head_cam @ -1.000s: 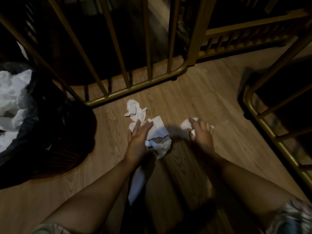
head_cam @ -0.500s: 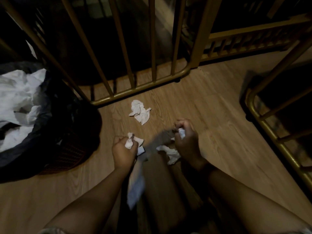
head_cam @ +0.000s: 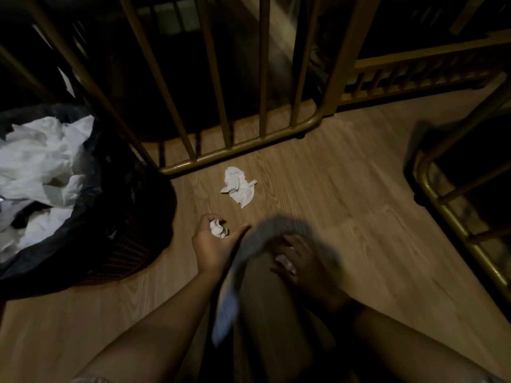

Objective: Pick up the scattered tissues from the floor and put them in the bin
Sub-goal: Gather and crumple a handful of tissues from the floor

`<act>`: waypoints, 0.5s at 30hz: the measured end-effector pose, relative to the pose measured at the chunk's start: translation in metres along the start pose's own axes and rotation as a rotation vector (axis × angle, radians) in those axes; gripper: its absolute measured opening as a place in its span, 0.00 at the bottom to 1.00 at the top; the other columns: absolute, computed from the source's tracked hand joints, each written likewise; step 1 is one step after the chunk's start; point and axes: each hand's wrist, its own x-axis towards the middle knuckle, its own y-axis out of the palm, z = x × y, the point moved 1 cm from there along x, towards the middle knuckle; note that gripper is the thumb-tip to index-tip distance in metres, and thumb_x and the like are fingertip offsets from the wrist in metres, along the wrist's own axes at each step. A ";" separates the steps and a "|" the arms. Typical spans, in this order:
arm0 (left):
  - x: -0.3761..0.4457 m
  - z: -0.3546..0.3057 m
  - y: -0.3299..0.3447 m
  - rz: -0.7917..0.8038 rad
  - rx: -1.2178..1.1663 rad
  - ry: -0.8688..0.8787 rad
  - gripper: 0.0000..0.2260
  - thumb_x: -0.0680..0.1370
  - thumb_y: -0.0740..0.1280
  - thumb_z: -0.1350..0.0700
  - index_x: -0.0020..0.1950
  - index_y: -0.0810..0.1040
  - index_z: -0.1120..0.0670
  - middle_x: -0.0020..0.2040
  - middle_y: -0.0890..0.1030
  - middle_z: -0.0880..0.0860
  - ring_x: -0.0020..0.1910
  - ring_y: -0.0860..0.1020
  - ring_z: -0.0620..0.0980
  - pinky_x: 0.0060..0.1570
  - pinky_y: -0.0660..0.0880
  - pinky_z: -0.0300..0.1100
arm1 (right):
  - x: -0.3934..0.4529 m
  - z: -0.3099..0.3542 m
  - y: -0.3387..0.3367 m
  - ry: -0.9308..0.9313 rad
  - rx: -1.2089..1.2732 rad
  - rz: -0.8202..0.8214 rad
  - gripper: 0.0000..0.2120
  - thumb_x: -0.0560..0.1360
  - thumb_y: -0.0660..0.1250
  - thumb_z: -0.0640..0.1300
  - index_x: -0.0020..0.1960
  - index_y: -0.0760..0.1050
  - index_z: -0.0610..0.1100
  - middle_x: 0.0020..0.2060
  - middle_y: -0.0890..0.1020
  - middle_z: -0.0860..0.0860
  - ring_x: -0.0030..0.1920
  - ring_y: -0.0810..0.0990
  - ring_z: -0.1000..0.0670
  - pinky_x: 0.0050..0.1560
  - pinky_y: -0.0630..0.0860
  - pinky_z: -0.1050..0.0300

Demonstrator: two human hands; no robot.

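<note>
Left hand [head_cam: 214, 241] grips tissue wad [head_cam: 219, 229]; right hand [head_cam: 300, 258] blurred

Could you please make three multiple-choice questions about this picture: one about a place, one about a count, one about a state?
1. Where does the bin stand?
A. On the person's left
B. On the person's right
C. Behind the railing

2. How many tissues lie loose on the floor?
A. One
B. Three
C. Five

3. What is the left hand doing?
A. Lying flat and empty
B. Closed on a crumpled tissue
C. Gripping the railing

Answers:
1. A: the bin is at the left edge, beside the golden railing.
2. A: only one loose tissue lies near the railing.
3. B: a balled tissue shows between its curled fingers.
</note>
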 end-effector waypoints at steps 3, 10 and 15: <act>0.014 0.000 0.004 -0.010 0.091 0.108 0.13 0.67 0.77 0.56 0.47 0.76 0.52 0.44 0.80 0.51 0.44 0.78 0.46 0.45 0.75 0.38 | 0.013 -0.005 -0.003 0.044 0.066 -0.136 0.14 0.76 0.65 0.47 0.59 0.77 0.42 0.62 0.78 0.42 0.65 0.72 0.44 0.64 0.72 0.38; 0.053 -0.018 0.027 -0.004 0.014 0.223 0.15 0.73 0.67 0.69 0.57 0.81 0.59 0.63 0.76 0.57 0.63 0.74 0.49 0.63 0.67 0.28 | 0.072 0.012 -0.040 0.316 0.386 -0.445 0.04 0.77 0.67 0.40 0.43 0.74 0.45 0.37 0.78 0.51 0.37 0.78 0.56 0.36 0.77 0.62; 0.083 -0.024 0.047 0.191 0.156 0.306 0.20 0.78 0.66 0.59 0.70 0.73 0.56 0.73 0.63 0.48 0.72 0.60 0.42 0.69 0.57 0.27 | 0.104 0.017 -0.046 0.285 0.461 -0.474 0.09 0.77 0.68 0.47 0.41 0.74 0.45 0.34 0.77 0.50 0.35 0.77 0.52 0.34 0.75 0.60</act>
